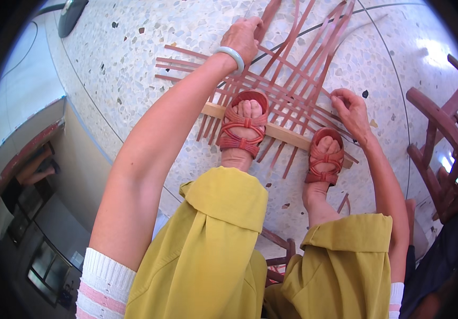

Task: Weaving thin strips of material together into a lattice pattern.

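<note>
Reddish-brown flat strips (pixel 288 92) cross one another in an open weave on the floor, around and beyond my sandalled feet. A light wooden bar (pixel 286 135) lies across the strips, with both red sandals set on it. My left hand (pixel 245 36), with a pale bangle at the wrist, is closed around strips at the far left of the weave; its fingertips are partly hidden. At the right side, my right hand (pixel 348 107) pinches the end of a crosswise strip between thumb and fingers. Long loose strip ends fan away towards the top edge.
Dark red wooden furniture (pixel 436 115) stands on the right, close to dark clothing. A loose bent strip (pixel 344 202) lies near my right ankle. Dark cables cross the speckled floor (pixel 141 67). A dark grey object (pixel 72 18) stands at upper left.
</note>
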`<state>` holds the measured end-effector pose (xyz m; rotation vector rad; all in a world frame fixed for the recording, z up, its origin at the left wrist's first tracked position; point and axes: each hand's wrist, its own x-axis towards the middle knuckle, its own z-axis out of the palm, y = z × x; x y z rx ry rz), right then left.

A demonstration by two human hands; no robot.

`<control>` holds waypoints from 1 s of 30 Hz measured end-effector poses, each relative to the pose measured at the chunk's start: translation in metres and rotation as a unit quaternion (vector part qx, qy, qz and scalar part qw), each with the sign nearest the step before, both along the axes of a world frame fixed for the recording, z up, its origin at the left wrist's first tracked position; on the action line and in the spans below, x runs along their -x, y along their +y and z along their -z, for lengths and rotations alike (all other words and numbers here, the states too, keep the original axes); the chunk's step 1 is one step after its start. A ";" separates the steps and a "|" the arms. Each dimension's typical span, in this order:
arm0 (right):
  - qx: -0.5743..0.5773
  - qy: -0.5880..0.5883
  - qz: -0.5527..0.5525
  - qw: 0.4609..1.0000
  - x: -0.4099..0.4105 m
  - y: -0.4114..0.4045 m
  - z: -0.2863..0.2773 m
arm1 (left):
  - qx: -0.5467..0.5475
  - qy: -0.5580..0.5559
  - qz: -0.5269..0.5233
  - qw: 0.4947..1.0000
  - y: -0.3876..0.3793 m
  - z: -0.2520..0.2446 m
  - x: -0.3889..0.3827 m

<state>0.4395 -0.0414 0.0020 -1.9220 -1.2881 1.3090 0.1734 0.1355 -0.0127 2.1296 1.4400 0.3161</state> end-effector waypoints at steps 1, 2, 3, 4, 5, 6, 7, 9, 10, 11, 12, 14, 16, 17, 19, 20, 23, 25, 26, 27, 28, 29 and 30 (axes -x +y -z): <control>0.012 -0.006 0.002 1.000 0.000 0.000 0.000 | -0.020 0.002 -0.016 1.000 0.000 0.000 0.000; 0.005 -0.005 -0.003 1.000 0.000 0.000 0.000 | -0.044 0.007 -0.030 0.999 0.001 -0.001 -0.001; 0.003 0.002 0.003 1.000 0.000 0.000 0.000 | -0.041 0.004 -0.033 0.999 0.001 -0.001 0.000; 0.005 0.011 0.012 1.000 0.000 0.000 0.000 | -0.040 0.011 -0.038 0.998 0.003 -0.001 0.001; 0.000 0.010 0.010 1.000 0.000 -0.001 0.001 | -0.042 0.023 -0.043 0.998 0.004 -0.001 0.002; -0.002 0.012 0.011 1.000 0.001 -0.001 0.001 | -0.039 0.017 -0.043 0.998 0.004 0.000 0.003; 0.001 0.016 0.014 1.000 0.001 -0.001 0.002 | -0.028 0.036 -0.034 0.998 0.005 0.001 0.004; 0.002 0.016 0.013 1.000 0.000 -0.001 0.002 | -0.018 0.054 -0.023 0.998 0.006 0.004 0.004; 0.014 0.018 0.017 1.000 0.000 -0.001 0.002 | -0.033 0.038 -0.025 0.998 0.006 0.005 0.004; 0.007 0.018 0.014 1.000 0.000 -0.001 0.003 | -0.038 0.027 -0.029 0.998 0.007 0.006 0.003; 0.008 0.016 0.011 1.000 0.000 -0.001 0.003 | -0.048 0.022 -0.027 0.998 0.008 0.007 0.002; 0.010 0.014 0.006 1.000 0.000 -0.001 0.002 | -0.038 0.024 -0.037 0.998 0.010 0.008 -0.001; 0.005 0.023 0.017 1.000 0.000 -0.002 0.002 | 0.013 0.016 -0.063 0.998 0.015 0.007 -0.008; -0.002 0.022 0.014 1.000 0.001 -0.002 0.002 | 0.070 0.009 -0.093 0.993 0.017 0.007 -0.011; -0.003 0.005 0.010 1.000 0.000 -0.003 0.002 | 0.085 0.025 -0.081 0.993 0.021 0.005 -0.012; -0.003 0.005 0.010 1.000 0.000 -0.003 0.002 | 0.098 0.041 -0.069 0.992 0.023 0.004 -0.013; 0.006 0.009 0.011 1.000 0.000 -0.003 0.002 | 0.192 0.036 0.016 0.981 0.036 -0.002 -0.001; 0.022 0.019 0.017 0.999 0.001 -0.003 0.001 | 0.208 0.022 0.082 0.974 0.043 -0.006 0.011; 0.006 0.023 0.011 1.000 0.001 -0.003 0.000 | 0.221 0.008 0.147 0.964 0.046 -0.008 0.017; 0.013 0.030 0.015 0.999 0.002 -0.003 -0.001 | 0.220 0.008 0.147 0.964 0.048 -0.009 0.021; 0.032 0.034 0.025 0.999 0.002 -0.002 -0.002 | 0.243 -0.004 0.165 0.956 0.050 -0.009 0.024; 0.020 0.036 0.020 0.999 0.003 -0.001 -0.003 | 0.263 -0.008 0.180 0.948 0.050 -0.009 0.026; 0.014 0.019 0.008 1.000 0.003 0.001 -0.004 | 0.266 -0.015 0.183 0.946 0.051 -0.010 0.029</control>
